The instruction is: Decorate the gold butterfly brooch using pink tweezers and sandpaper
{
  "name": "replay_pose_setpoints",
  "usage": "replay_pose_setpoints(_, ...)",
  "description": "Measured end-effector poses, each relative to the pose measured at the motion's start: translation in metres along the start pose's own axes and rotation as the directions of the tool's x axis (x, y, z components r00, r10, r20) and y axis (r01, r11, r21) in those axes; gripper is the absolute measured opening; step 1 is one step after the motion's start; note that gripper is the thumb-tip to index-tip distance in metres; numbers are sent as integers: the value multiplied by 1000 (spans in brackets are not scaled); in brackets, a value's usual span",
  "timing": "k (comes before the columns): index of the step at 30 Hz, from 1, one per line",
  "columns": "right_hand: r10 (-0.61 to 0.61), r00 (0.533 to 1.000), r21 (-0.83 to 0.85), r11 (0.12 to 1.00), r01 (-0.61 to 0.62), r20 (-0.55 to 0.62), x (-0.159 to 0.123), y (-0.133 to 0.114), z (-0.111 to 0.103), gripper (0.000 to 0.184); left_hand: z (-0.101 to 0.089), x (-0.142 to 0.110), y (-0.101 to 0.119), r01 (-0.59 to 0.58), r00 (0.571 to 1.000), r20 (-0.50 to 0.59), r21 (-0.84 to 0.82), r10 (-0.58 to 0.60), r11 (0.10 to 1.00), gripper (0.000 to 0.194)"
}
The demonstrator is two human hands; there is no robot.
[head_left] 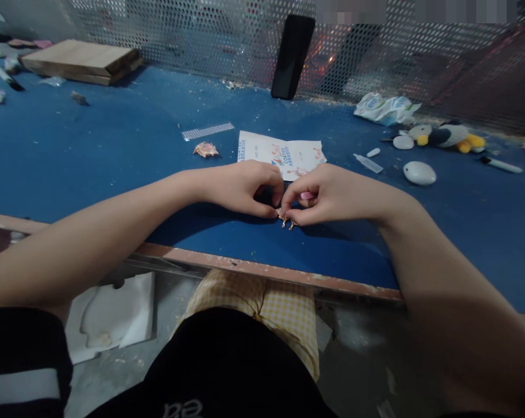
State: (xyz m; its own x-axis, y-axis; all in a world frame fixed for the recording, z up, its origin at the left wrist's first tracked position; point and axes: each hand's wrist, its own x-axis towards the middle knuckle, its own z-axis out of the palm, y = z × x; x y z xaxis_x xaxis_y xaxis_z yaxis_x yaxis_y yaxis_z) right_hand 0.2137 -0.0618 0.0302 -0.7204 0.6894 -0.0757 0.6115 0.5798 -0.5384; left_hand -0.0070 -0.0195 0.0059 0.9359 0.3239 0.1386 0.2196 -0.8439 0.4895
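Gold-coloured ornament [281, 214] near the front edge of our desk [227, 247] | we pinch it with left hand [247, 187] and right hand [334, 194], each grip closed on it | just beyond: printed paper [264, 148] | farther: patterned strip [207, 132] | back: black phone [293, 57] leaning on perforated screen [179, 40]

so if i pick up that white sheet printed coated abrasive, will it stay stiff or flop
It would probably flex: the white sheet looks thin, and its far edge dips as if creased. Tilting might slide off the small pinkish bits, which appear to lie loose on it.
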Motion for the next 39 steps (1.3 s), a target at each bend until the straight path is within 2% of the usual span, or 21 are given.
replay_pose_setpoints(10, 75, 997, 40, 996, -75, 2, -3, 1, -3, 9, 0, 0, -1, 3, 1000, 4, -2, -3, 1000, 17)
replay_pose_setpoints(26, 102, 994, 71, 992, -105, 35, -1, 2, -1, 3, 1, 0, -1, -26, 1000, -6, 14, 26, 1000, 16)
replay_pose_setpoints(33, 98, 995, 78, 992, -100, 37, -1, 1, -1, 13, 1, -1, -1, -13, 1000, -10, 22, 14, 1000, 18)
replay_pose_setpoints(39, 102, 993, 66, 992, -106, 63, 0, 1, 0, 17, -5, -4, -4, -90, 996, -21, -88, 88, 992, 14)
